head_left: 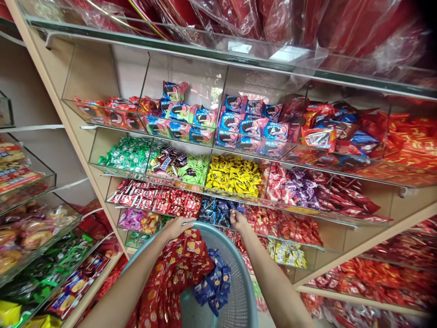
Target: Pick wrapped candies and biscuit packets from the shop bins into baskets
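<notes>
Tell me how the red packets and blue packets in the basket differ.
The red packets form the larger heap, the blue packets a smaller one. The red ones lie toward the left, the blue ones toward the right. Both are small wrapped packets inside the same basket.

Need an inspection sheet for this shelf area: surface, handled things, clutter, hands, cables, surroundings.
Surface: glass shelves, divided compartments of wrapped sweets.
Things: blue basket holds red packets and blue packets.
Clutter: transparent film over the top shelf's edge.
Hands: left hand at basket rim; right hand, fingers curled, by dark-blue sweets; grip unclear.
Cables: nothing seen.
Surroundings: stocked side shelves, green packets left, red-wrapped goods right.
</notes>
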